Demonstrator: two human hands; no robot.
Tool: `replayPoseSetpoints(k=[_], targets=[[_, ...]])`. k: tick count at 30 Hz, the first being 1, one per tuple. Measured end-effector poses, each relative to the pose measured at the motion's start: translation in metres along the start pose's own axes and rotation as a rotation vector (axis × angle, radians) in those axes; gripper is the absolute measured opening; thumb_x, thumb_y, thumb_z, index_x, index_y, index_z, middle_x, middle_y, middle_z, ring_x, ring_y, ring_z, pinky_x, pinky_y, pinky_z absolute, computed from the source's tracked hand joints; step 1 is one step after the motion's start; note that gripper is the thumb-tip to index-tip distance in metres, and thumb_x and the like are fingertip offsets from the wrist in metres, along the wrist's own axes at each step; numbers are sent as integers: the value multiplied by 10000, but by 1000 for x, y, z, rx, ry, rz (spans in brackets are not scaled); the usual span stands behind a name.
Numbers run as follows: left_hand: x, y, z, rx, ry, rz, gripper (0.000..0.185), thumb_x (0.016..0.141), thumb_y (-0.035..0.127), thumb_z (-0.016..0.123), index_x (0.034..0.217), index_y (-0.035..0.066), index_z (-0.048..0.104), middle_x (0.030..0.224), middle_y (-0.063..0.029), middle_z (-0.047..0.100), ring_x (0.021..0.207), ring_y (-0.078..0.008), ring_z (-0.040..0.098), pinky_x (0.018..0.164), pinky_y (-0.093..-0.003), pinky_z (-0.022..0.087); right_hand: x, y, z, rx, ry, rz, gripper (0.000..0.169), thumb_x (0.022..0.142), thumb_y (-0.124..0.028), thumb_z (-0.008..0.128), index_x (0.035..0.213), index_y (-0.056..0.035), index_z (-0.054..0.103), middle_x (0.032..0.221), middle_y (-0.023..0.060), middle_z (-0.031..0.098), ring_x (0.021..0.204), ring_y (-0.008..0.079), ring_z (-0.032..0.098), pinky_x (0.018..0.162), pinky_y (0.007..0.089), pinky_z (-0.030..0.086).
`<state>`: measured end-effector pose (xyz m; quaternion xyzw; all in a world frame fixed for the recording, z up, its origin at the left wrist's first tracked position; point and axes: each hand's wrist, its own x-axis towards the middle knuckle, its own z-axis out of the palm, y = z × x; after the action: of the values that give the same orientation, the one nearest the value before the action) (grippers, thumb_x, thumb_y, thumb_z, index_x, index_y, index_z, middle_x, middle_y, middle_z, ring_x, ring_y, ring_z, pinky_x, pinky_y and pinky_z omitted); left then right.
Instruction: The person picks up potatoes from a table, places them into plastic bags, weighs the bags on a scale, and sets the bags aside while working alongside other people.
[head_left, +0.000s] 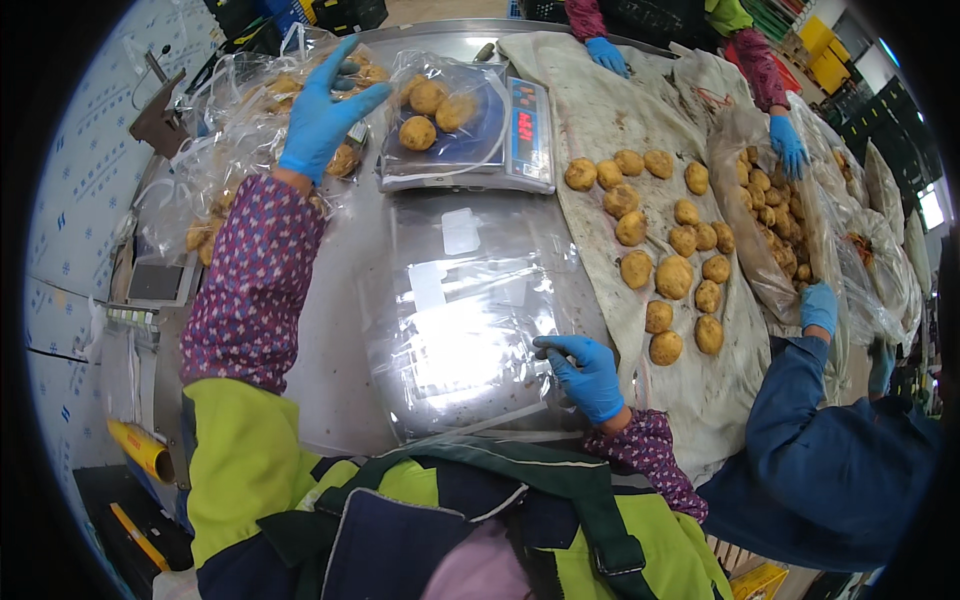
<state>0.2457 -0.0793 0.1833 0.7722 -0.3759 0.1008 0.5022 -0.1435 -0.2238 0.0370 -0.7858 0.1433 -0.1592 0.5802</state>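
My left hand (322, 112), in a blue glove, is raised with thumb and fingers spread and nothing in it. It is over filled clear plastic bags of potatoes (345, 160), just left of a digital scale (531, 139). On the scale's pan lies a clear bag (487, 90) with several potatoes (427, 96) inside. My right hand (589, 379), also gloved, hovers at or touches the right side of a stack of flat clear plastic bags (465, 322). Its thumb and fingertips are close together; whether they pinch a film edge cannot be made out.
Loose potatoes (673, 277) lie on a soiled pale cloth (600, 90) at right. Beyond is an open sack of potatoes (776, 202), with a co-worker's gloved hand (817, 307) at its near end. Another person's hands (607, 56) are across the table. A metal bracket (159, 112) stands left.
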Motion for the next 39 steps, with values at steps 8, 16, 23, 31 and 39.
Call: replayPoseSetpoints(k=[8, 16, 23, 31, 39], targets=[[-38, -11, -11, -261, 124, -124, 610, 769, 286, 724, 1303, 102, 493, 1101, -75, 534, 966, -153, 499, 838, -294, 437, -5, -2, -7, 30, -32, 88, 207, 861, 18, 551, 1048, 5, 639, 893, 99, 671, 831, 150, 645, 721, 242, 499], [-63, -17, -7, -392, 193, -205, 529, 800, 202, 702, 1279, 82, 512, 1078, -56, 528, 942, -124, 506, 831, -256, 428, -4, 7, 0, 38, 9, 74, 183, 837, -76, 610, 1006, -61, 679, 815, 84, 679, 686, 132, 610, 607, 249, 464], [-74, -23, 10, -404, 221, -279, 470, 847, 201, 637, 1277, 68, 503, 1079, -35, 550, 908, -96, 524, 749, -227, 436, -4, 17, -2, -42, -67, 39, 199, 823, -135, 614, 1003, -83, 677, 824, 110, 667, 698, 196, 619, 623, 288, 476], [-77, -38, 29, -22, -17, -441, 307, 824, 279, 678, 963, 12, 620, 782, -9, 591, 641, -65, 510, 528, -204, 431, 19, -5, -36, -257, -301, 62, 255, 835, -189, 591, 1052, -64, 641, 900, 157, 655, 802, 280, 638, 735, 339, 501], [-72, -34, 44, -202, -17, -529, 202, 882, 211, 588, 833, 21, 636, 629, 2, 553, 492, -63, 504, 423, -199, 379, 93, 25, -169, -673, 580, 146, 267, 772, -169, 609, 995, -22, 607, 885, 176, 636, 792, 296, 629, 704, 375, 493]])
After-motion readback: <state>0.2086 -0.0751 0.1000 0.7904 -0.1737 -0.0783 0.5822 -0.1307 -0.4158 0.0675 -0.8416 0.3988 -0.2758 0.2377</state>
